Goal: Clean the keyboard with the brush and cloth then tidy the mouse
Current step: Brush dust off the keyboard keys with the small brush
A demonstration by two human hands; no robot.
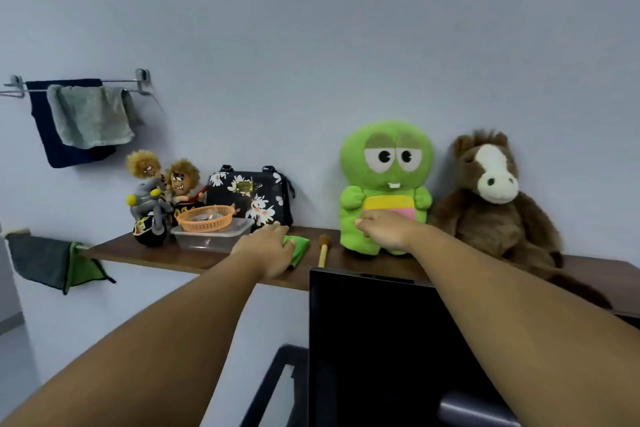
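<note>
Reaching up to a brown wooden shelf [166, 255] on the wall, both bare arms stretched forward. The left hand [268, 248] lay over the folded green cloth [299, 248], its fingers covering the cloth's left edge; whether they had closed on it could not be told. The right hand [382, 230] hung in front of the green plush toy [386, 184], fingers loosely curled and holding nothing. Between the two hands the brush [323, 250] lay on the shelf just right of the cloth, its brown bristles toward the wall and its pale wooden handle pointing to the shelf's front edge. Neither hand touched it. A brown plush horse [491, 198] sat to the right of the green toy. Left of the cloth stood a clear plastic box [213, 237] with an orange basket [206, 217] on top, a floral handbag [251, 198] behind, and two small dolls [161, 191]. Towels hung on a wall rail [79, 114] at the upper left. A dark monitor [381, 340] rose below the shelf.
</note>
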